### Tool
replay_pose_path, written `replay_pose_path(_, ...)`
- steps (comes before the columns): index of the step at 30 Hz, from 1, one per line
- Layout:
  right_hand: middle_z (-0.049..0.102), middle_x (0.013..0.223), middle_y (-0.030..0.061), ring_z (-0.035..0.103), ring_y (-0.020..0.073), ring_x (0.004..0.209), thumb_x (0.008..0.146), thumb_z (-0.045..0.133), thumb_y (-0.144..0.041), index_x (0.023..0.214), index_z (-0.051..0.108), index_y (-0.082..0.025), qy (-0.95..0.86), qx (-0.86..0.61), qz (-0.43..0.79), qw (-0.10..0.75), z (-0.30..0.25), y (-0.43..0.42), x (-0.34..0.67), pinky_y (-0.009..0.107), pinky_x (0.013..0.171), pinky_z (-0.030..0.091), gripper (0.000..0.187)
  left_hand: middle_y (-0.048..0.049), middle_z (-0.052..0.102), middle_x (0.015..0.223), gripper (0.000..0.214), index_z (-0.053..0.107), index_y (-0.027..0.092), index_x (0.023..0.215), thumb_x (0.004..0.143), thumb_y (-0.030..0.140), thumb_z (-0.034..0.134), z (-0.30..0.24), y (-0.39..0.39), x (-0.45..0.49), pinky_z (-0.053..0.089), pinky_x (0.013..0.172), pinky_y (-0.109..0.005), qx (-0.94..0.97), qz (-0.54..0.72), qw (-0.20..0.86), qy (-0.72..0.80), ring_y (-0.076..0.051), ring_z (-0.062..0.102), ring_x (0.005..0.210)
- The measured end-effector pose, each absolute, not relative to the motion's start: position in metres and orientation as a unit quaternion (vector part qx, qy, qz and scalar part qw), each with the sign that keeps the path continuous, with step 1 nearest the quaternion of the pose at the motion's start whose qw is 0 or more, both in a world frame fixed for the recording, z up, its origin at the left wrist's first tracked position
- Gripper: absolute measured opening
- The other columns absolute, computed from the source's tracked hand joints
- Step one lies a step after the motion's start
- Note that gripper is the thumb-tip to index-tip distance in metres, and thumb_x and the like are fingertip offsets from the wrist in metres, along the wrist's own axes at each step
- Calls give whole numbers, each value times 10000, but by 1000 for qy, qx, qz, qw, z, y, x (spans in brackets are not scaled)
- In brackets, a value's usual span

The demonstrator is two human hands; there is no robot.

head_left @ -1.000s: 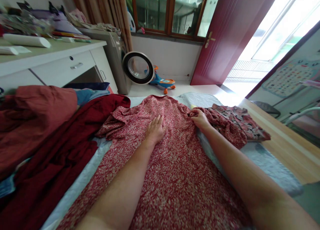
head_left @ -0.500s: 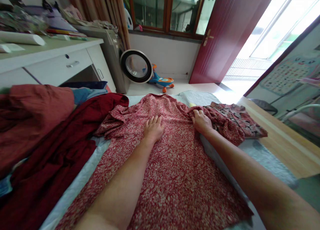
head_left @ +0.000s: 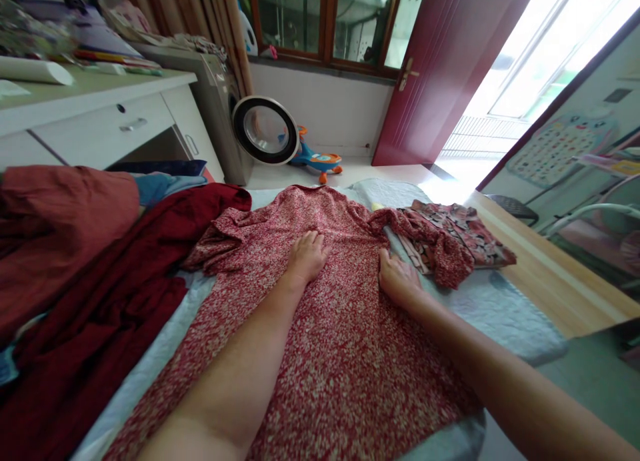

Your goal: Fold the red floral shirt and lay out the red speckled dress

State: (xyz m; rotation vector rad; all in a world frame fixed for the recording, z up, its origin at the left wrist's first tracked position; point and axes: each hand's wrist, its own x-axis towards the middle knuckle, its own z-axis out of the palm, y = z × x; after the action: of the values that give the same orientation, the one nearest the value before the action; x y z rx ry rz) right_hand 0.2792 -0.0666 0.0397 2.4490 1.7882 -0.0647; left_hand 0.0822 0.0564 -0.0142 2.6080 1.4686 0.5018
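A red floral short-sleeved shirt (head_left: pixel 320 327) lies spread out, collar away from me, on a pale blue quilted cloth (head_left: pixel 510 314). My left hand (head_left: pixel 309 255) rests flat on the upper middle of the shirt, fingers stretched out. At the shirt's right side, below the sleeve, my right hand (head_left: pixel 399 277) is closed on the edge of the fabric; its fingertips are partly hidden. The right sleeve reaches over a folded pink and black patterned garment (head_left: pixel 475 237).
Dark red clothing (head_left: pixel 135 274) and a rust-coloured garment (head_left: pixel 65 227) are heaped on the left. Beyond stand a white desk (head_left: pixel 95 127), a washing machine with its round door (head_left: pixel 266 130) open, a blue and orange ride-on toy (head_left: pixel 316 159) and a red door (head_left: pixel 440 67).
My right hand has moved from the right sleeve down to the shirt's side edge, and that side has shifted slightly inward. My left hand stays on the shirt. The view has turned slightly.
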Motion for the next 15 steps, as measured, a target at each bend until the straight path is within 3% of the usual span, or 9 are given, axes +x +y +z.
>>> replay_pose_path(5,606,1071,119,656,196,815,964,231,-131,1191,498,-192,595,803,13,8,35,-74,282,290,668,435,355,-132,460,1486,490,507,168,1357,976,463,415,-13,54,82,299,1152,-423,857,133,53,495,-267,404,1379)
replay_pose_path(10,571,1108,134,642,164,730,966,263,-114,1218,512,-184,601,790,92,78,28,-81,285,264,616,432,361,-128,445,1500,516,491,165,1378,975,475,404,-8,52,82,297,1149,-430,856,118,56,501,-271,381,1392)
replay_pose_path(15,584,1072,148,607,242,925,957,324,-136,1060,596,-173,640,751,143,76,28,-86,291,289,651,458,294,-123,449,1500,516,491,169,1379,973,475,402,-7,51,82,297,1148,-432,855,120,48,502,-268,380,1390)
